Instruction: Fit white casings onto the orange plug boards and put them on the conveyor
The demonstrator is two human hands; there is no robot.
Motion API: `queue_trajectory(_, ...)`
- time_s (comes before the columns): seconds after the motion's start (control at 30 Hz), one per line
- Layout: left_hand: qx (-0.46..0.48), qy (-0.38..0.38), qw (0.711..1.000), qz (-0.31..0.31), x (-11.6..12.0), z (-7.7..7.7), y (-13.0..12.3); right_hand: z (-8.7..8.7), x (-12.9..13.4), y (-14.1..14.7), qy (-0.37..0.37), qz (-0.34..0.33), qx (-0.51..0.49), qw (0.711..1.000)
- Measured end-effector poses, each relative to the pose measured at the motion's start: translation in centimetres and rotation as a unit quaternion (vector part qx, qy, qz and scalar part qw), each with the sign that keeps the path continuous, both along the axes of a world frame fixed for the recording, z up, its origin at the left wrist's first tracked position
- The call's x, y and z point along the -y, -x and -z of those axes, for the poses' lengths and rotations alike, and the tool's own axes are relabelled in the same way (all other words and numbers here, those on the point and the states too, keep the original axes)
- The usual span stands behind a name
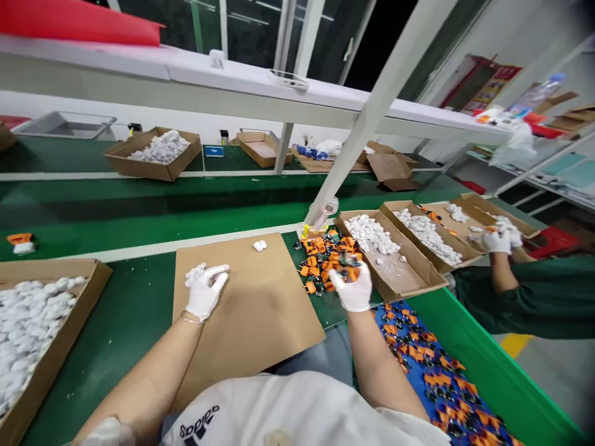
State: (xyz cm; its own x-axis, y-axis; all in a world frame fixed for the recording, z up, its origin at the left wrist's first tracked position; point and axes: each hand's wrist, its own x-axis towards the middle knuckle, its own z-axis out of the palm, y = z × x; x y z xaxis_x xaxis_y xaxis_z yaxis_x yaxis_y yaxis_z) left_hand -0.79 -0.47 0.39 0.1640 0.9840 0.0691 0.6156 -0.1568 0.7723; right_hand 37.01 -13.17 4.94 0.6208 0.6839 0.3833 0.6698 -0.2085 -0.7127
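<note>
My left hand (204, 294), in a white glove, is over the left side of a flat cardboard sheet (260, 310). Its thumb and index finger are apart with nothing visible between them. Small white lumpy pieces (194, 274) lie right beside its fingers. Another white piece (260, 246) rests near the sheet's far edge. My right hand (357, 291), gloved too, has its fingers curled round an orange-and-black part (349, 267), blurred, at the right edge of a pile of similar orange parts (318, 257).
Cardboard boxes of white pieces stand at left (100, 291) and right (404, 288). A blue tray (421, 328) of orange parts is below right. A slanted post (357, 118) rises behind the pile. A co-worker's gloved hands (499, 240) work at far right. An orange-and-white part (21, 243) sits on the green belt.
</note>
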Motion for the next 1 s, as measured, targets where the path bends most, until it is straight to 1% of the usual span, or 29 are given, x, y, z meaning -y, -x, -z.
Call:
queue_trajectory(0.07,0.031,0.012,0.999,0.030,0.2,-0.1,-0.4,0.6,-0.5,4.9,0.026,-0.128,0.037,0.991)
queue_trajectory(0.1,0.048,0.019,0.997,0.053,0.4,-0.1,-0.6,1.1,-0.7,7.5,0.048,-0.219,0.062,0.973)
queue_trajectory(0.13,0.065,0.025,0.994,0.081,0.5,-0.1,-0.7,1.6,-0.9,9.9,0.070,-0.301,0.083,0.948)
queue_trajectory(0.2,0.094,0.033,0.985,0.143,0.8,-0.1,-0.7,2.4,-1.2,13.9,0.102,-0.393,0.110,0.907)
queue_trajectory(0.23,0.103,0.034,0.979,0.172,0.9,-0.1,-0.6,2.6,-1.4,15.4,0.116,-0.420,0.125,0.891)
queue_trajectory(0.27,0.109,0.035,0.973,0.199,1.1,-0.1,-0.6,2.8,-1.6,16.4,0.138,-0.432,0.141,0.880)
queue_trajectory(0.33,0.106,0.037,0.963,0.245,1.3,-0.3,-0.5,2.8,-2.0,17.0,0.185,-0.433,0.163,0.867)
queue_trajectory(0.4,0.087,0.041,0.956,0.277,1.5,-0.4,-0.6,2.8,-2.1,16.3,0.210,-0.430,0.162,0.863)
queue_trajectory(0.5,0.051,0.044,0.953,0.296,1.8,-0.4,-1.0,3.2,-1.0,13.6,0.180,-0.439,0.151,0.867)
queue_trajectory(0.53,0.041,0.044,0.953,0.296,1.8,-0.3,-1.2,3.4,-0.4,12.4,0.159,-0.425,0.153,0.878)
queue_trajectory(0.57,0.034,0.043,0.954,0.294,1.8,-0.3,-1.3,3.6,0.2,11.2,0.133,-0.383,0.156,0.900)
queue_trajectory(0.6,0.029,0.043,0.955,0.291,1.8,-0.2,-1.4,3.7,0.9,9.9,0.110,-0.309,0.159,0.931)
queue_trajectory(0.63,0.026,0.042,0.957,0.287,1.8,-0.2,-1.4,3.7,1.4,8.6,0.097,-0.209,0.162,0.960)
queue_trajectory(0.67,0.025,0.041,0.958,0.284,1.8,-0.1,-1.5,3.6,1.8,7.4,0.100,-0.100,0.165,0.976)
queue_trajectory(0.7,0.026,0.040,0.959,0.280,1.7,0.0,-1.5,3.5,2.1,6.1,0.128,-0.012,0.168,0.977)
queue_trajectory(0.73,0.027,0.039,0.960,0.277,1.7,0.0,-1.5,3.4,2.2,5.0,0.173,0.049,0.169,0.969)
queue_trajectory(0.77,0.029,0.037,0.960,0.275,1.7,0.0,-1.5,3.2,2.3,4.1,0.225,0.086,0.167,0.956)
queue_trajectory(0.8,0.032,0.035,0.961,0.272,1.6,0.0,-1.6,3.2,2.3,3.2,0.275,0.099,0.165,0.942)
queue_trajectory(0.87,0.038,0.032,0.963,0.266,1.4,0.1,-1.7,3.2,2.5,2.1,0.345,0.076,0.166,0.921)
queue_trajectory(0.93,0.042,0.031,0.964,0.259,1.0,0.0,-2.1,3.4,3.0,1.4,0.360,0.044,0.179,0.914)
queue_trajectory(1.0,0.043,0.029,0.965,0.257,0.6,-0.2,-2.4,3.7,3.4,1.0,0.344,0.047,0.192,0.918)
